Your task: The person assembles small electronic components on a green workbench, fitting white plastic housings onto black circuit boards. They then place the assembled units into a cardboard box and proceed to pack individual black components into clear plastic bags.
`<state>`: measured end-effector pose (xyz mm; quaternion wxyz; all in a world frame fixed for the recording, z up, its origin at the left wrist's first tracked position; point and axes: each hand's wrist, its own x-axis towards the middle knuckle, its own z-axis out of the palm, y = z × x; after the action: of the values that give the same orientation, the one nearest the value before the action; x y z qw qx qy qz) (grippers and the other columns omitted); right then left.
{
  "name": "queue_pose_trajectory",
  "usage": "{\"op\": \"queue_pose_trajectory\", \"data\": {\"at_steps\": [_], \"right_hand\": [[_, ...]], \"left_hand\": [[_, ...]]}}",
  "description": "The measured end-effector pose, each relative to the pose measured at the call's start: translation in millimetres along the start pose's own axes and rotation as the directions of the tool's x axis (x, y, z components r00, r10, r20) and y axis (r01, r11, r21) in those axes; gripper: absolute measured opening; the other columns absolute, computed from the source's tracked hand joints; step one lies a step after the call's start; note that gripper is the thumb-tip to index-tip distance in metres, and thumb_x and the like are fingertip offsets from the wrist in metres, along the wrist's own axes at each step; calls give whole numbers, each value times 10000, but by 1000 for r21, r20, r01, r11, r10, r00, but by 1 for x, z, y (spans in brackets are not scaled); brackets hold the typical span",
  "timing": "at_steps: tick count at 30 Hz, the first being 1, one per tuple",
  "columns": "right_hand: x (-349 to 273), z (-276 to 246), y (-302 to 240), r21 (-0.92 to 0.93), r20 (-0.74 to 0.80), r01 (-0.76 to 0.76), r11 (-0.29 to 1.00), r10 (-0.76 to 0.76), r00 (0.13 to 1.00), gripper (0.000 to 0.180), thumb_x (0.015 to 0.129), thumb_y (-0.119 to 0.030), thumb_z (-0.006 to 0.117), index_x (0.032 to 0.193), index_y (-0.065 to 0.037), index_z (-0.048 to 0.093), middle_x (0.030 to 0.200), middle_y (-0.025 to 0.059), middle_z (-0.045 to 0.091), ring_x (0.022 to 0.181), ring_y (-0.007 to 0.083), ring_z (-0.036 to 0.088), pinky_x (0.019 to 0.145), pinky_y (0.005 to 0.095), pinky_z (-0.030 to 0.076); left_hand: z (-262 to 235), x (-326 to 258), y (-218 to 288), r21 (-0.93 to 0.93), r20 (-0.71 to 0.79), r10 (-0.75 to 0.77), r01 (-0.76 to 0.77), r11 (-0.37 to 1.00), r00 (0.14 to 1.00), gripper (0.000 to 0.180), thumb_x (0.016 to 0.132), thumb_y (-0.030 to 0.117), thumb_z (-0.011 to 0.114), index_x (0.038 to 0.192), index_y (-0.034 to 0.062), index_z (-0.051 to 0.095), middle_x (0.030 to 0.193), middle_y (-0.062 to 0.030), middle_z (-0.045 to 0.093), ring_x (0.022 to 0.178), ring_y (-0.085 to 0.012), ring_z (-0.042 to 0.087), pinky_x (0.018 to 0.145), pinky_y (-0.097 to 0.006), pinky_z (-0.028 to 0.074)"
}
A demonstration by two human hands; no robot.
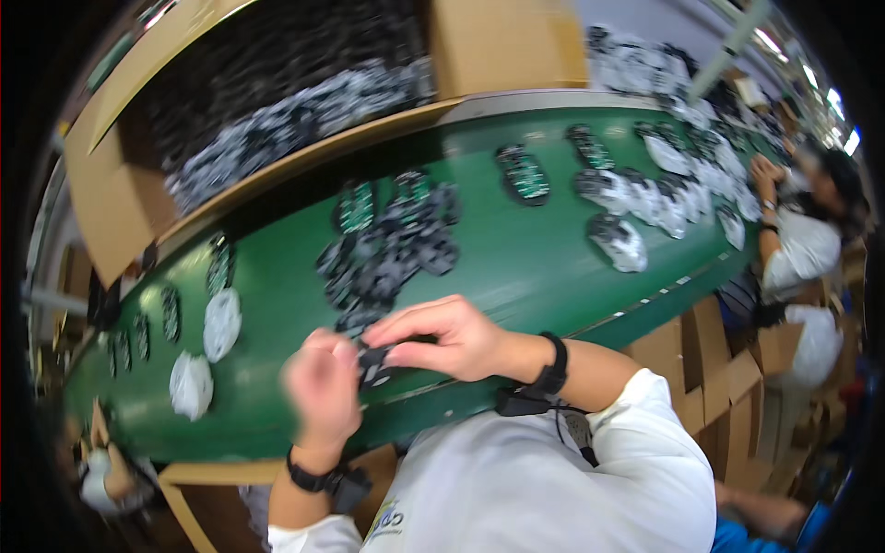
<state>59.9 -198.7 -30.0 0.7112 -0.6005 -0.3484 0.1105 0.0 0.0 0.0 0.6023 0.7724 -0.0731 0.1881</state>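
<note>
A small black piece (372,366) with pale patches is between my two hands, over the near edge of the green work surface. My left hand (321,387) is closed at its left side, fingers curled and smeared by motion. From the right, my right hand (452,339) pinches the same piece between thumb and fingers. Just beyond my hands lies a loose heap of dark grey and black parts (392,263). At the heap's far side are two dark items with green, board-like faces (356,206). Fingers hide much of the held piece, so its kind is unclear.
Clear-bagged items (618,241) cluster at the right, two white bagged bundles (192,385) at the left. More green-faced items (523,173) line the surface. A large cardboard box (120,198) of bagged parts stands along the far edge. Co-workers sit at far right (802,230) and lower left (111,470).
</note>
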Motion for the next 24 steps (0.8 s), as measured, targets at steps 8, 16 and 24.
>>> {"op": "queue_pose_trajectory", "data": {"at_steps": [8, 16, 24], "right_hand": [[4, -25, -15, 200, -239, -202, 959, 248, 939, 110, 978, -112, 667, 961, -7, 694, 816, -13, 667, 723, 51, 576, 647, 224, 482], [-3, -150, -22, -966, -231, -213, 144, -119, 966, 328, 888, -285, 719, 1131, -66, 704, 1091, 182, 700, 992, 367, 672, 858, 456, 541], [19, -86, 7, -932, -73, -67, 355, -5, 997, 344, 842, -78, 692, 1186, -62, 693, 1320, 193, 631, 1060, 409, 663, 882, 438, 560]], "left_hand": [[-7, 19, 0, 243, 174, 52, -95, 965, 983, 325, 976, 200, 645, 1211, -24, 616, 1148, -149, 677, 1048, -292, 636, 925, -346, 482], [-194, 28, -81, 830, -296, 106, 201, 521, 949, 472, 909, 251, 716, 1249, -63, 624, 1160, -236, 683, 1070, -336, 668, 917, -407, 532], [-163, 43, -80, 942, -127, -73, 143, 302, 989, 487, 892, 325, 698, 1264, 13, 664, 1284, -223, 633, 1128, -374, 637, 959, -436, 517]]}}
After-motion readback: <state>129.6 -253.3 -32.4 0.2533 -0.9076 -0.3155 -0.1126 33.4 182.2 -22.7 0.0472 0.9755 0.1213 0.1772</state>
